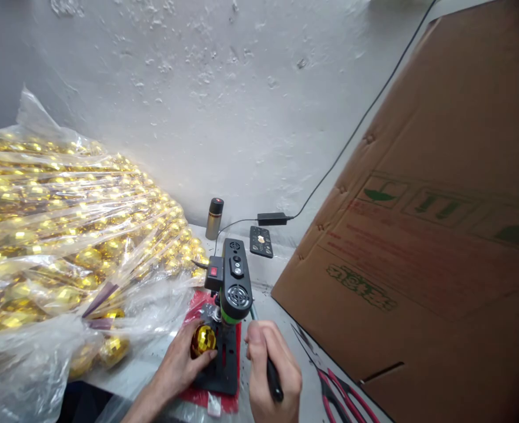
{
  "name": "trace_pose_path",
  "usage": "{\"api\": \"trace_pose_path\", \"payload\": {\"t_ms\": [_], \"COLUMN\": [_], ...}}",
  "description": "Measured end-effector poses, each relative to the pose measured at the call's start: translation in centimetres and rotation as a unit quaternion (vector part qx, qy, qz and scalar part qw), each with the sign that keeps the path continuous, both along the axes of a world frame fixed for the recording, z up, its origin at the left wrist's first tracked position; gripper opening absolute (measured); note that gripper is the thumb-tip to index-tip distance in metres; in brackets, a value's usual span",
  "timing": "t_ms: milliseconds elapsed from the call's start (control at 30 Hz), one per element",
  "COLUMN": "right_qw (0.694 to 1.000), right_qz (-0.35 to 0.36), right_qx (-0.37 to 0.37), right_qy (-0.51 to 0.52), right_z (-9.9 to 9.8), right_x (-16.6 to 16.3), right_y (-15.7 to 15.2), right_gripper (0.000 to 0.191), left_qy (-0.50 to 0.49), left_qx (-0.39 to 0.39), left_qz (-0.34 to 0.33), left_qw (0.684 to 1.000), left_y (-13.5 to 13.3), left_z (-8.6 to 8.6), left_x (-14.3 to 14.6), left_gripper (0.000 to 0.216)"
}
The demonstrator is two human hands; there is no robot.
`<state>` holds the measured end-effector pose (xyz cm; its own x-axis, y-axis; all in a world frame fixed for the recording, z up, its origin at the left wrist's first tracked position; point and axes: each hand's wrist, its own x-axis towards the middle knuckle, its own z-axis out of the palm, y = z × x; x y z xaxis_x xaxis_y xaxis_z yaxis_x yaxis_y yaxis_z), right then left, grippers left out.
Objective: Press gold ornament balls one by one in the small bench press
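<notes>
My left hand point(184, 358) is closed around a shiny gold faceted ball point(205, 339), thumb below it and fingers on its left side. The ball is at the black slotted base point(224, 376) of a small bench machine, just left of and below its upright head point(237, 276). My right hand point(272, 370) is wrapped around a black-handled rod point(274, 385). The rod's thin end points up beside the machine's head; whether it joins the machine, I cannot tell.
Left stands a big clear bag point(87, 217) of gold balls. A cardboard box point(418, 235) leans at right, scissors point(338, 393) beside it. Behind are a spray can point(214, 218), a phone point(261, 242) and a power adapter point(272, 219) with its cable. Red plastic point(230, 404) lies beneath the base.
</notes>
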<state>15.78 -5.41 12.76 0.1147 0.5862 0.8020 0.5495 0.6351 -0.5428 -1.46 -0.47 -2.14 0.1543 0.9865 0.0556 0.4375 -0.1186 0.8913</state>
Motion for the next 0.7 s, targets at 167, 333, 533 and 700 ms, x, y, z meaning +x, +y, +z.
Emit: {"api": "trace_pose_path", "payload": {"t_ms": [167, 333, 533, 700], "right_qw": [1.000, 0.997, 0.988, 0.983], "right_qz": [0.009, 0.000, -0.007, -0.017], "right_qx": [-0.002, -0.016, -0.029, -0.036], "right_qy": [0.006, 0.072, 0.148, 0.178], "right_z": [-0.5, -0.9, -1.3, -1.7], "right_x": [0.1, -0.8, -2.1, -2.6], "right_y": [-0.1, -0.2, -0.5, -0.8], "right_gripper": [0.025, 0.027, 0.028, 0.031], "left_qy": [0.059, 0.081, 0.077, 0.094], "left_qx": [0.011, 0.033, 0.076, 0.053], "left_qz": [-0.026, -0.031, -0.004, -0.015], "left_qw": [0.998, 0.996, 0.994, 0.994], "left_y": [0.3, 0.2, -0.4, -0.4], "left_z": [1.0, 1.4, 0.3, 0.0], "left_x": [0.9, 2.7, 3.7, 3.9], "left_gripper": [0.060, 0.054, 0.047, 0.049]}}
